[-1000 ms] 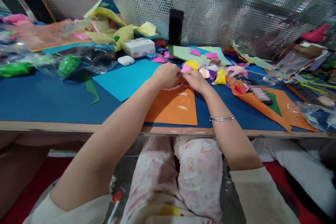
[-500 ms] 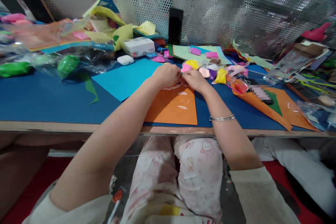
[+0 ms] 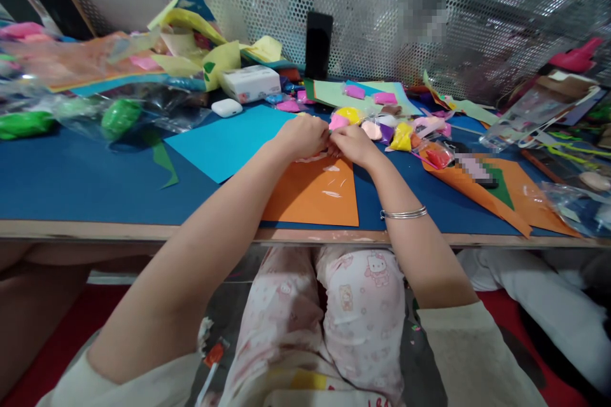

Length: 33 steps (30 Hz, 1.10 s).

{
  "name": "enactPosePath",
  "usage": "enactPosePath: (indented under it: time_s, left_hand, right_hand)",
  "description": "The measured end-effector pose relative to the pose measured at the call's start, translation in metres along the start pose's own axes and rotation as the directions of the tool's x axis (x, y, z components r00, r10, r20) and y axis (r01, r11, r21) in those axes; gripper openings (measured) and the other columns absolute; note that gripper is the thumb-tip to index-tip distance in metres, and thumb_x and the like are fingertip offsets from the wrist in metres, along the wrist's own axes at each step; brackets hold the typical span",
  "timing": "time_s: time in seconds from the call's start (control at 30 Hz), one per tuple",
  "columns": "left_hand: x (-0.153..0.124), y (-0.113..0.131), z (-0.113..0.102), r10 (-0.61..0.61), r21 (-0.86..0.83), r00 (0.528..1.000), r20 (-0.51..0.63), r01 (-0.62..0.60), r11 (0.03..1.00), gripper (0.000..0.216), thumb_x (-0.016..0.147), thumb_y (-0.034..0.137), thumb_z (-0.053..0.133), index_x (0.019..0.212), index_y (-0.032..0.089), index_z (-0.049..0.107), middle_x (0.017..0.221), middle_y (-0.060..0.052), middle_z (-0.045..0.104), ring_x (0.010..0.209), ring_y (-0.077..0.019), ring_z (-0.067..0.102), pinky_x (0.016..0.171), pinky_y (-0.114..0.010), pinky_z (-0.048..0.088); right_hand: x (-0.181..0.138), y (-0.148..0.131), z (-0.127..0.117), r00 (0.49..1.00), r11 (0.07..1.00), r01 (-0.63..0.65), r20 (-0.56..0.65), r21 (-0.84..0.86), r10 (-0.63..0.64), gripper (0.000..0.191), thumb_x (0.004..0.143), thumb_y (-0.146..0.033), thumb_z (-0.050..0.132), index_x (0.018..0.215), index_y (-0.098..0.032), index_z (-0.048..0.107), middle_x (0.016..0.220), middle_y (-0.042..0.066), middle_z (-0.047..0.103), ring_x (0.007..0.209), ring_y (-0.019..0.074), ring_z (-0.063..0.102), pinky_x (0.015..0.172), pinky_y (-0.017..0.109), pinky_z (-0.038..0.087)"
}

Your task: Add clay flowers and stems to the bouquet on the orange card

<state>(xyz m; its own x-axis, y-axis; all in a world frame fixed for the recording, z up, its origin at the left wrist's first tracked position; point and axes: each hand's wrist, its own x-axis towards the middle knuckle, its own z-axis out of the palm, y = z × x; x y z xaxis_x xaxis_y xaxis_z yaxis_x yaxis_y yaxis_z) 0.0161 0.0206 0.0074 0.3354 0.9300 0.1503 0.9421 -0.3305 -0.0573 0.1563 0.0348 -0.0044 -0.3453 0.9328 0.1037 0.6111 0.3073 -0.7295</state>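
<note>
My left hand (image 3: 304,138) and my right hand (image 3: 352,143) meet fingertip to fingertip over the far part of an orange sheet (image 3: 315,194). The fingers of both are curled and pressed together; whatever they pinch is hidden behind the knuckles. Pale white-pink strokes mark the orange sheet below them. A bright blue sheet (image 3: 224,143) lies to the left, partly under my left forearm. Just beyond my right hand sit lumps of soft modelling clay, among them a pink lump (image 3: 338,121) and a yellow lump (image 3: 351,115).
A phone (image 3: 318,44) leans upright against the perforated metal screen. A white earbud case (image 3: 226,107) and a tissue pack (image 3: 251,83) stand back left. Bagged green clay (image 3: 120,119) lies farther left. Rolled orange paper (image 3: 501,194) and a clear bottle (image 3: 529,108) are at right.
Both hands stay at the same spot over the orange sheet, fingers still together. Only a very slight shift of the view shows.
</note>
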Motion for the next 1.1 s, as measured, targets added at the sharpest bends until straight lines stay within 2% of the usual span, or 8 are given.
enactPosePath:
  time_s: [0.23, 0.4, 0.6, 0.83, 1.1]
  left_hand:
    - [-0.0003, 0.0011, 0.0005, -0.009, -0.001, 1.0, 0.005, 0.009, 1.0, 0.037, 0.092, 0.026, 0.036, 0.107, 0.014, 0.068, 0.109, -0.016, 0.071, 0.103, -0.0273, 0.066, 0.076, -0.029, 0.047]
    - [0.0002, 0.0005, 0.0012, -0.007, -0.009, 1.0, 0.0, 0.007, 1.0, 0.036, 0.092, 0.025, 0.036, 0.107, 0.014, 0.067, 0.108, -0.016, 0.071, 0.102, -0.0277, 0.066, 0.074, -0.029, 0.047]
    - [0.0003, 0.0008, 0.0006, 0.001, 0.005, 1.0, 0.015, -0.001, 1.0, 0.038, 0.091, 0.023, 0.034, 0.108, 0.013, 0.067, 0.108, -0.017, 0.07, 0.103, -0.0294, 0.066, 0.073, -0.031, 0.048]
    - [-0.0002, 0.0007, 0.0008, -0.01, 0.015, 0.999, 0.035, 0.009, 1.0, 0.036, 0.092, 0.026, 0.036, 0.112, 0.014, 0.064, 0.108, -0.016, 0.07, 0.101, -0.0283, 0.067, 0.072, -0.029, 0.046]
    - [-0.0003, 0.0015, 0.0001, 0.001, 0.01, 0.999, 0.045, -0.001, 1.0, 0.035, 0.093, 0.026, 0.036, 0.113, 0.014, 0.062, 0.107, -0.017, 0.069, 0.103, -0.0303, 0.067, 0.073, -0.03, 0.045]
  right_hand:
    - [0.0014, 0.0017, 0.0003, 0.999, 0.996, 0.045, -0.019, -0.072, -0.047, 0.029, 0.082, -0.015, 0.043, 0.059, -0.018, 0.06, 0.066, 0.004, 0.066, 0.07, 0.0154, 0.063, 0.065, 0.022, 0.044]
    - [0.0012, 0.0021, 0.0006, 0.999, 0.997, 0.046, -0.018, -0.064, -0.047, 0.029, 0.082, -0.015, 0.043, 0.06, -0.017, 0.061, 0.065, 0.003, 0.066, 0.072, 0.0154, 0.064, 0.067, 0.022, 0.045]
    - [0.0006, 0.0014, 0.0002, 0.999, 0.998, 0.047, -0.012, -0.047, -0.047, 0.029, 0.082, -0.014, 0.043, 0.059, -0.018, 0.061, 0.064, 0.002, 0.065, 0.07, 0.0146, 0.063, 0.067, 0.022, 0.045]
    - [0.0009, 0.0023, 0.0006, 0.998, 0.991, 0.06, -0.024, -0.122, -0.064, 0.028, 0.083, -0.016, 0.044, 0.06, -0.017, 0.06, 0.067, 0.004, 0.067, 0.072, 0.0161, 0.063, 0.067, 0.023, 0.045]
    - [0.0013, 0.0026, 0.0008, 0.997, 0.989, 0.073, -0.02, -0.127, -0.076, 0.028, 0.083, -0.016, 0.044, 0.059, -0.017, 0.058, 0.067, 0.005, 0.065, 0.069, 0.0167, 0.061, 0.067, 0.025, 0.045]
